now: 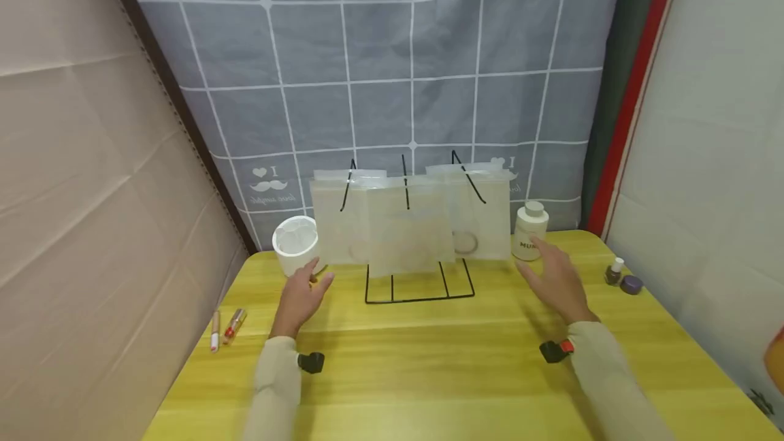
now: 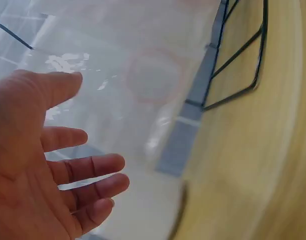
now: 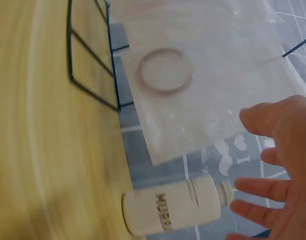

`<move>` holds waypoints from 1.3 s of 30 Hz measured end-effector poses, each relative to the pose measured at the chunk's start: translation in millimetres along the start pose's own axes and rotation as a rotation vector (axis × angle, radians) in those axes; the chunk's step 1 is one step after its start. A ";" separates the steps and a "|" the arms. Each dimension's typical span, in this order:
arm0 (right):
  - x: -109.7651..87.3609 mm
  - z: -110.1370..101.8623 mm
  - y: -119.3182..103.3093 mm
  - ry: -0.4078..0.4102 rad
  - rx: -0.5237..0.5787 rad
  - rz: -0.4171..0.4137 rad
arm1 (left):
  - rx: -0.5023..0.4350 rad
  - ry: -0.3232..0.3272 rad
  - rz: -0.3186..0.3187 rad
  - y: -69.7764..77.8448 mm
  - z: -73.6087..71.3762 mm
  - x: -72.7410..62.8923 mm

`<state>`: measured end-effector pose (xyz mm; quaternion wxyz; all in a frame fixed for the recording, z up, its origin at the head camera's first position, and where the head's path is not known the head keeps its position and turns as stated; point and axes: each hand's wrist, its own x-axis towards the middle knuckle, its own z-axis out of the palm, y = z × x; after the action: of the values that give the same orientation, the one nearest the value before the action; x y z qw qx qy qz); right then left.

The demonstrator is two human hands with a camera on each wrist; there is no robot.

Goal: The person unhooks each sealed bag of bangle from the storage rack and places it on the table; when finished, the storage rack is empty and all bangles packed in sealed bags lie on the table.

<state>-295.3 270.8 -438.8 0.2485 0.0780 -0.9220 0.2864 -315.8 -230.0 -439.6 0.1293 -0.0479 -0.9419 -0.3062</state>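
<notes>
A black wire rack [image 1: 422, 300] stands at the middle back, with three translucent zip bags hanging from its hooks: a left bag [image 1: 337, 223], a middle bag [image 1: 410, 233] and a right bag [image 1: 490, 220]. Through the right bag shows a thin ring-shaped bangle [image 3: 165, 93]; a faint pinkish ring [image 2: 154, 101] shows in a bag in the left wrist view. My left hand [image 1: 300, 298] hovers beside the left bag, fingers spread and holding nothing. Over by the white bottle [image 1: 527, 226], my right hand [image 1: 557, 284] is likewise spread and holds nothing, its fingers overlapping the bottle's lower part.
Behind my left hand is a white round container [image 1: 288, 260]. A lipstick [image 1: 234, 327] and a slim tube [image 1: 215, 332] lie near the table's left edge. To the right are a nail polish bottle [image 1: 613, 272] and a purple lid [image 1: 631, 284]. A grey curtain [image 1: 380, 114] hangs behind.
</notes>
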 end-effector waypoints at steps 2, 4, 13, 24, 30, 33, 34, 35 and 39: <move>8.4 5.8 -4.3 0.018 0.111 0.012 | -0.130 -0.037 -0.032 -2.4 16.1 5.2; 18.1 11.0 -8.5 0.038 0.207 0.012 | -0.224 -0.071 -0.057 -3.7 33.5 10.5; 56.4 18.0 -25.0 0.079 0.375 0.046 | -0.404 -0.180 -0.070 -1.1 94.8 23.5; 79.7 17.3 -29.8 0.115 0.465 0.035 | -0.353 -0.134 -0.127 7.2 116.4 26.5; 85.4 18.3 -31.6 0.142 0.450 0.005 | -0.317 -0.142 -0.134 13.2 119.0 28.8; 87.4 19.3 -32.3 0.146 0.454 -0.009 | -0.327 -0.156 -0.136 12.1 117.9 28.0; 88.1 19.5 -32.3 0.146 0.455 -0.011 | -0.334 -0.162 -0.134 11.6 117.1 27.6; 88.9 19.7 -32.3 0.147 0.458 -0.015 | -0.337 -0.166 -0.124 10.6 117.0 27.5; 92.4 20.2 -29.9 0.134 0.455 -0.039 | -0.338 -0.171 -0.101 8.0 116.0 27.1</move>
<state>-375.0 234.6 -392.1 0.2908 0.1304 -0.8134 0.4866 -365.3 -154.9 -518.1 0.0235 -0.0473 -0.8859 -0.4608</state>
